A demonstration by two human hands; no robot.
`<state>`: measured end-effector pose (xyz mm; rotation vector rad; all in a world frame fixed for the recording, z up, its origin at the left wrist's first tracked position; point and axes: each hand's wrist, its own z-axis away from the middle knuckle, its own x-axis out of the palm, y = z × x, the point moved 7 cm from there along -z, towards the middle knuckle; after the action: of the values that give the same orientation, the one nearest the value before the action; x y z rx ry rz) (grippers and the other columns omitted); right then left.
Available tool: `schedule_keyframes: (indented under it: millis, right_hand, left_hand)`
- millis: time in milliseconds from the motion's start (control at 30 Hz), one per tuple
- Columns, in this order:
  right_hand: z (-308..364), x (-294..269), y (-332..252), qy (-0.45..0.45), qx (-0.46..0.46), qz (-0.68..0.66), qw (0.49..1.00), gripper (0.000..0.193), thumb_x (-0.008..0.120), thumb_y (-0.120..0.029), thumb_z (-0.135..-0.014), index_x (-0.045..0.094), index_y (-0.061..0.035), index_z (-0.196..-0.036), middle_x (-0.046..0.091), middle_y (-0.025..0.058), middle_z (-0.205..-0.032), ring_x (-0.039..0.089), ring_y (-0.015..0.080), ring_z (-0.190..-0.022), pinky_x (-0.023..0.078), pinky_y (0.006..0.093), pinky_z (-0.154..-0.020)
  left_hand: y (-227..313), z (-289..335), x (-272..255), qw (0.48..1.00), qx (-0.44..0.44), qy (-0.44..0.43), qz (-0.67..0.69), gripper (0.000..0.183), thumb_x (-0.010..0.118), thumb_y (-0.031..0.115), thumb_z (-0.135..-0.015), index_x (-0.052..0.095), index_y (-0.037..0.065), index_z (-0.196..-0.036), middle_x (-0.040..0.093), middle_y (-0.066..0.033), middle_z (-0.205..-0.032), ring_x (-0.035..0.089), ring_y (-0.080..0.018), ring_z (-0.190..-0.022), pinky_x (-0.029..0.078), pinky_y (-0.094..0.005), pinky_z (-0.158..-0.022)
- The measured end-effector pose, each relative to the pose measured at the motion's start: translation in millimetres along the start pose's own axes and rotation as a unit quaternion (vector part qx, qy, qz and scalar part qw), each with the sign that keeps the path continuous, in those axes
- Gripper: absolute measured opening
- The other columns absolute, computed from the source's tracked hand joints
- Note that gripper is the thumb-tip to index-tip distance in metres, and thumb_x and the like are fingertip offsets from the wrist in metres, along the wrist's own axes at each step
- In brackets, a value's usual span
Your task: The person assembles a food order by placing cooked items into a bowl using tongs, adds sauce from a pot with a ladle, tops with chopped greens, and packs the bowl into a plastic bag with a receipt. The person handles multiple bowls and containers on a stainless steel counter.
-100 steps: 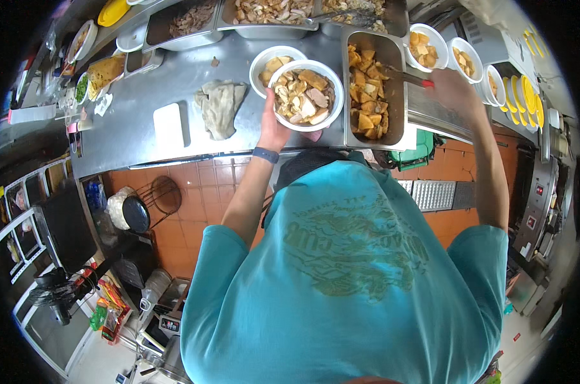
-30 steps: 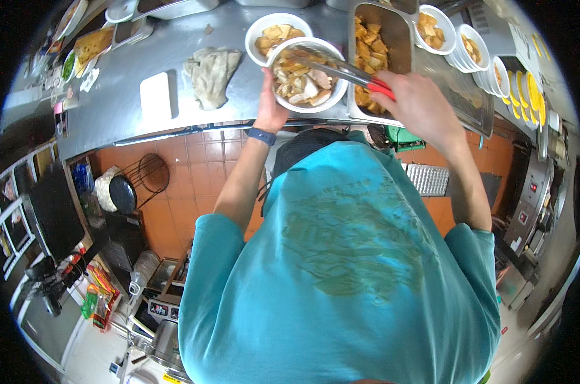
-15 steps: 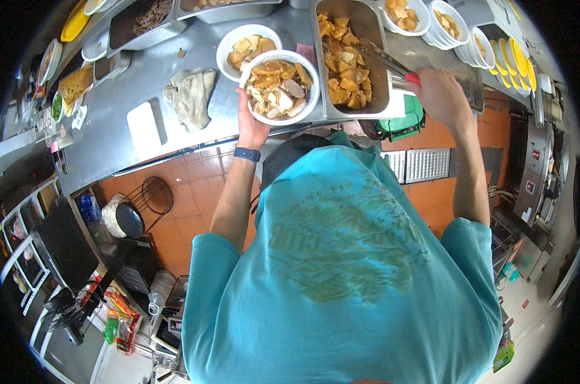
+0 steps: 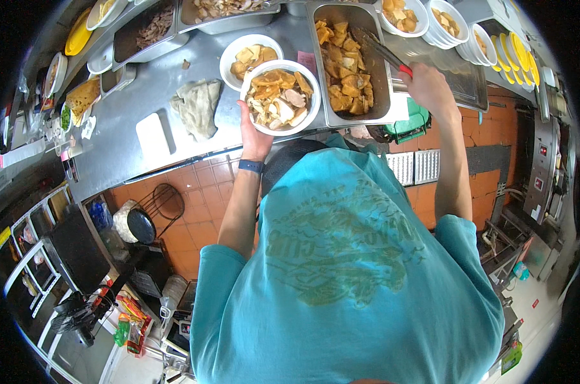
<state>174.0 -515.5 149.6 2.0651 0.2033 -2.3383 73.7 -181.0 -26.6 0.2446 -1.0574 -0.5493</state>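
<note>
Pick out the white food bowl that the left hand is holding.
The front bowl of the overlapping pair: the left hand grips its near-left side. No hand touches the rear bowl or the white bowls on the right.

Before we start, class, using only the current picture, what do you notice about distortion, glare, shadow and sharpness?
Head view: black fisheye border and a bowed front edge on the steel counter; pale reflections across that counter; soft shadow right of the white rectangular object; food pieces in the front bowl distinct.
</note>
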Motion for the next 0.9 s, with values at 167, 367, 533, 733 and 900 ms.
schedule_keyframes:
  millis: [167, 367, 533, 733, 900]
  right_hand:
    - [-18.2, 25.5, -6.9, -0.183, 0.094, -0.106, 0.973, 0.044, 0.057, -0.037, -0.095, 0.064, 0.0052, -0.088, 0.068, 0.0243, -0.078, 0.067, 0.0407, -0.078, 0.052, 0.0477, -0.072]
    - [-43.0, 11.6, -29.4, -0.058, -0.015, 0.033, 0.998, 0.038, 0.061, -0.035, -0.093, 0.064, 0.0025, -0.098, 0.069, 0.0241, -0.092, 0.068, 0.0405, -0.088, 0.054, 0.0495, -0.075]
    - [-26.1, 1.5, -34.8, -0.023, -0.091, 0.145, 0.985, 0.025, 0.062, -0.022, -0.09, 0.065, 0.0022, -0.099, 0.07, 0.0209, -0.092, 0.071, 0.0368, -0.087, 0.058, 0.0466, -0.069]
    - [-31.7, -26.7, -45.2, -0.03, -0.111, 0.185, 0.976, 0.014, 0.057, -0.008, -0.086, 0.068, 0.001, -0.085, 0.07, 0.0177, -0.08, 0.072, 0.0336, -0.082, 0.058, 0.0443, -0.066]
    - [-50.5, -64.3, -78.4, 0.051, -0.278, 0.227, 0.932, 0.014, 0.063, -0.019, -0.085, 0.067, -0.0066, -0.091, 0.07, 0.0148, -0.085, 0.07, 0.0341, -0.082, 0.056, 0.0425, -0.068]
  left_hand:
    - [3.8, -1.9, 1.9, 1.0, 0.005, -0.004, -0.007, 0.071, 0.035, 0.061, -0.099, 0.033, 0.011, -0.149, 0.04, -0.0109, -0.152, 0.04, -0.0286, -0.138, 0.033, -0.0454, -0.114]
    - [5.6, -5.5, 3.3, 1.0, 0.008, -0.013, -0.021, 0.07, 0.036, 0.06, -0.1, 0.033, 0.01, -0.149, 0.04, -0.0112, -0.151, 0.04, -0.0288, -0.138, 0.034, -0.0456, -0.113]
    - [4.4, -6.5, 0.0, 1.0, 0.0, 0.005, -0.008, 0.07, 0.036, 0.059, -0.1, 0.033, 0.009, -0.149, 0.04, -0.0111, -0.151, 0.041, -0.0285, -0.138, 0.034, -0.0452, -0.113]
    - [7.0, -4.2, 3.6, 1.0, 0.001, -0.008, -0.013, 0.069, 0.034, 0.059, -0.1, 0.032, 0.01, -0.149, 0.04, -0.011, -0.151, 0.041, -0.0285, -0.137, 0.034, -0.0456, -0.114]
    - [11.9, -1.2, 7.9, 0.999, 0.011, -0.015, -0.034, 0.068, 0.032, 0.059, -0.101, 0.033, 0.01, -0.149, 0.04, -0.0107, -0.151, 0.042, -0.0281, -0.137, 0.035, -0.045, -0.113]
